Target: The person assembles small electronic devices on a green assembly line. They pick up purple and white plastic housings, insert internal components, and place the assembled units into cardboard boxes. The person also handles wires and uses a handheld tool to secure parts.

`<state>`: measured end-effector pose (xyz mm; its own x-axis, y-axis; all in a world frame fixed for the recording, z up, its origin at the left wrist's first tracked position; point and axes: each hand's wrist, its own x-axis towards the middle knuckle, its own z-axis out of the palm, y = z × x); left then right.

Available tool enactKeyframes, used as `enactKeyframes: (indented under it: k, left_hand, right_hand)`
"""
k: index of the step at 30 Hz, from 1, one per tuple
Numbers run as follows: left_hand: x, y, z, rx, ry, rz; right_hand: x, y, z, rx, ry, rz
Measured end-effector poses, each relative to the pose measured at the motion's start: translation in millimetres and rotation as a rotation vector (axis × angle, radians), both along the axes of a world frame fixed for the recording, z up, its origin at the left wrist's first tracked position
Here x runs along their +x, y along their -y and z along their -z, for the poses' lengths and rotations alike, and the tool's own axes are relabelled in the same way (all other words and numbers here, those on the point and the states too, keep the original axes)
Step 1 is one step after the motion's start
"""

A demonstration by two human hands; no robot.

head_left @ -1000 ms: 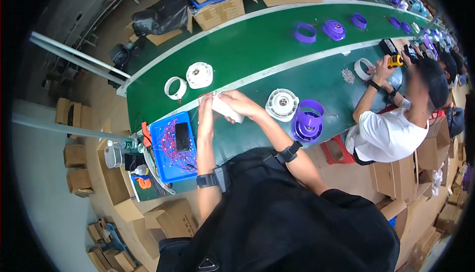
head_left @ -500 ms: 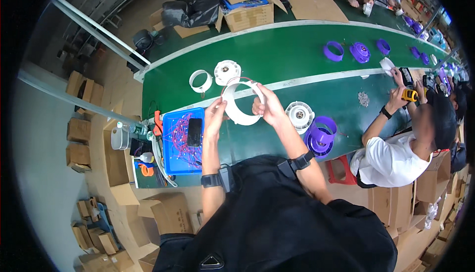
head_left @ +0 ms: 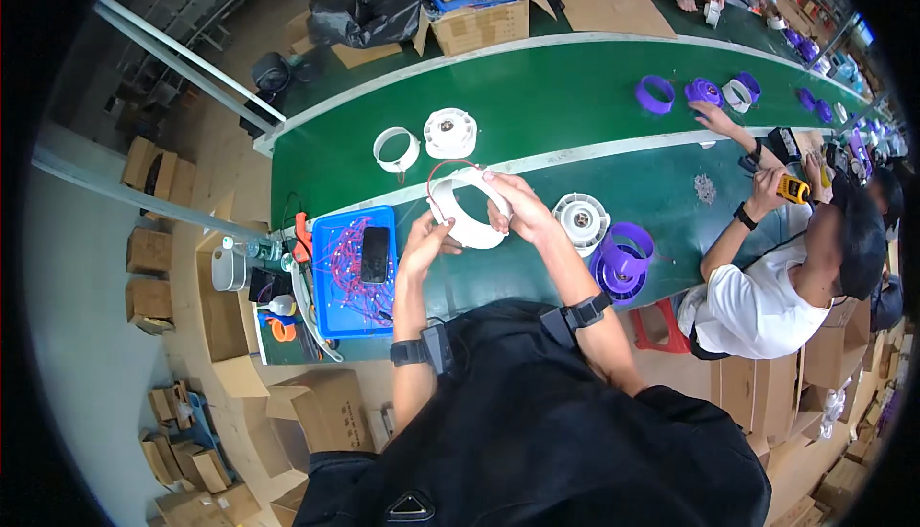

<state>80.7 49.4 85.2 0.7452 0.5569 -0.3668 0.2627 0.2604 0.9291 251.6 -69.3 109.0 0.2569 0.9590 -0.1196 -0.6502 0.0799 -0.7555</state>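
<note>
Held up over the near bench is a white plastic ring [head_left: 471, 230] with a thin red wire [head_left: 433, 180] looping from its upper left edge. My left hand [head_left: 425, 242] grips its lower left side, and my right hand [head_left: 520, 206] is closed on its right side. Beyond them, a second white ring [head_left: 396, 150] and a white round fan-like part [head_left: 449, 133] rest on the green belt. Just right of my right forearm lies another white round part [head_left: 581, 223], beside a purple ring [head_left: 628, 248] standing on a purple base.
A blue tray [head_left: 329, 311] of red and purple wires, with a black phone [head_left: 375, 255] on top, sits at the left. An orange-handled tool [head_left: 303, 236] lies beside it. To the right, a co-worker [head_left: 767, 307] holds a yellow power tool [head_left: 793, 189]. Purple parts [head_left: 655, 94] line the belt.
The white ring has turned and tilted in my hands, and my left fingers have shifted along its lower edge. The co-worker has set a white ring on the belt, arm outstretched.
</note>
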Motion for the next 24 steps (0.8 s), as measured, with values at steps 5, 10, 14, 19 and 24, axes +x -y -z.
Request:
enactKeyframes:
  k: [5,10,14,19,24]
  left_hand:
    - [-1,4,-11,-0.012,0.0,0.095]
    - [-1,-3,-12,0.004,-0.051,0.156]
    - [0,-4,-11,0.005,-0.071,0.147]
    - [1,-2,-5,0.004,-0.052,0.147]
    - [0,0,-1,-0.019,-0.049,0.146]
  right_hand:
    - [-1,-4,3,-0.046,0.036,0.004]
    - [-2,-10,0,-0.094,0.01,0.02]
    - [0,-10,2,-0.038,0.048,-0.023]
    - [-1,-9,3,0.004,0.081,-0.05]
    - [0,-7,0,-0.049,0.064,-0.072]
